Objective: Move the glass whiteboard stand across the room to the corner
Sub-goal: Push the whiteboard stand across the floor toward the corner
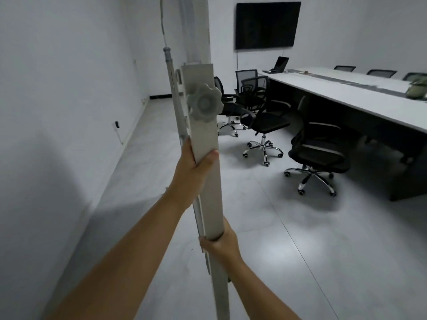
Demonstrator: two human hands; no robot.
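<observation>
The whiteboard stand's pale upright post (pixel 203 135) rises right in front of me, seen edge-on, with a round lobed knob (pixel 204 103) on its side and a thin rod running along its left. My left hand (pixel 191 172) is wrapped around the post below the knob, thumb on the right face. Lower down, my right hand (pixel 219 244) grips the same post from the right. The board's panel and the stand's base are out of view.
A white wall (pixel 64 100) runs along the left to a far corner. Several black swivel chairs (pixel 265 121) stand on the right by a long white table (pixel 360 98) holding a laptop (pixel 278 64). A dark screen (pixel 268 25) hangs on the far wall. Grey floor (pixel 265 239) stretches ahead.
</observation>
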